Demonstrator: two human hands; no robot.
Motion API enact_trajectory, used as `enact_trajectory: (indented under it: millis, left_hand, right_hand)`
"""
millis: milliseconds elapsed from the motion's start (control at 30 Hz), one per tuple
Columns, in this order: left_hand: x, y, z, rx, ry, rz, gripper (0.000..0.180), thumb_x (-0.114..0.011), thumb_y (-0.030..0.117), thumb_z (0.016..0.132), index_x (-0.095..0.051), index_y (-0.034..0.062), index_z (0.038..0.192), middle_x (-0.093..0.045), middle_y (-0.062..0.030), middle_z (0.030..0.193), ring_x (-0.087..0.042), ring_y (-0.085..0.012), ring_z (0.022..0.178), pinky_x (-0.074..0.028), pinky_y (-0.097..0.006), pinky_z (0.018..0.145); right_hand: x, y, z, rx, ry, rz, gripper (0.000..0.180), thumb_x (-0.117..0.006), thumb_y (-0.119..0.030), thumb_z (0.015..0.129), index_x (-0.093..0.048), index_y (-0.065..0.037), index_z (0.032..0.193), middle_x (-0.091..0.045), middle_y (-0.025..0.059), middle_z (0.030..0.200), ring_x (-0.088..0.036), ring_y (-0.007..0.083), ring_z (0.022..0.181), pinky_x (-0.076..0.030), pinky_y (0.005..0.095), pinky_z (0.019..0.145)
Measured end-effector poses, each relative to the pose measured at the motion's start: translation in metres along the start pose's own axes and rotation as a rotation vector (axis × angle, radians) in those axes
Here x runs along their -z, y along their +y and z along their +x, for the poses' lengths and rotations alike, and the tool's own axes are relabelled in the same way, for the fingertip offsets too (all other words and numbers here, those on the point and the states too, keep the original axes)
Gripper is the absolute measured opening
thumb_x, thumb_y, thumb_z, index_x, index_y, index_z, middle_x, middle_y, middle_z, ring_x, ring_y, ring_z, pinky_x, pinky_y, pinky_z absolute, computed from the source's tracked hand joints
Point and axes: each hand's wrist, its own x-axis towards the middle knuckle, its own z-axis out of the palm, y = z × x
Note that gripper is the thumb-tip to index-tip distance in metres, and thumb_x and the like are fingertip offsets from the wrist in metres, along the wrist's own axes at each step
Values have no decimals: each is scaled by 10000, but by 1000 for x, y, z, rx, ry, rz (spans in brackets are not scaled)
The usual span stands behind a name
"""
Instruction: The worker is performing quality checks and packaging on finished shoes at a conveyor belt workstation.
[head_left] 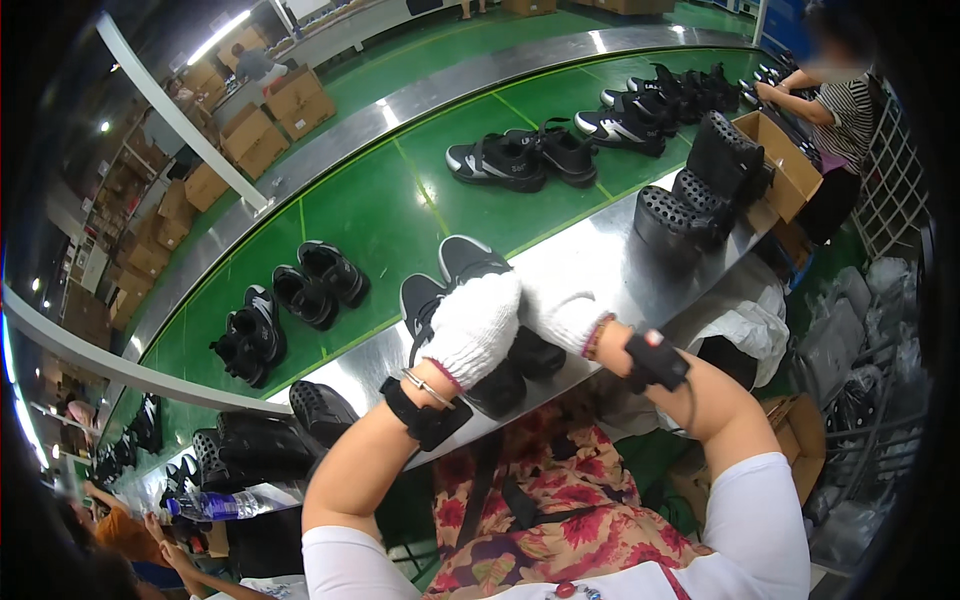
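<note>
A pair of black sneakers with grey toe edges lies in front of me, partly on the metal edge of the line: the left sneaker (pixel 420 297) and the right sneaker (pixel 468 258). My left hand (pixel 475 322), in a white knitted glove, rests over the middle of the pair with its fingers curled down; whatever is in them is hidden. Close beside it, touching or nearly so, my right hand (pixel 560 302) wears a matching glove. Its fingers are blurred and partly covered, over the right sneaker. The heels of both sneakers point toward me below the gloves.
More black sneakers (pixel 495 162) stand in pairs along the green conveyor belt (pixel 385 215). Black perforated shoe forms (pixel 675 215) sit on the metal ledge at right, others (pixel 320 405) at left. A co-worker (pixel 835 115) stands at far right beside an open cardboard box (pixel 785 165).
</note>
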Motion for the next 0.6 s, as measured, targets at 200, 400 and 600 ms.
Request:
enact_trajectory:
  millis: [200, 400, 600]
  left_hand:
    - [-8, 5, -9, 95, 199, -143, 232, -624, 174, 877, -611, 69, 1083, -693, -177, 934, -680, -403, 838, -556, -496, 741]
    - [1, -11, -24, 318, 6, 97, 343, -756, 203, 817, -603, 85, 1100, -671, -154, 1022, -680, -391, 915, -561, -476, 777]
    - [-6, -17, -30, 74, 99, 64, 328, -697, 54, 781, -596, 85, 1092, -618, -150, 1004, -628, -383, 970, -531, -473, 818]
  right_hand:
    - [-30, -7, 8, -218, 100, 53, 341, -597, -271, 926, -656, -57, 1185, -691, 232, 1031, -697, 395, 897, -563, 450, 786]
    - [23, 5, -24, -601, -44, 955, 480, -714, -440, 926, -625, -78, 1229, -614, 36, 832, -546, 99, 617, -496, 271, 553]
    - [30, -18, 16, -537, -58, 1627, 309, -624, -253, 1040, -519, -175, 1320, -485, -48, 808, -427, -11, 620, -380, 126, 504]
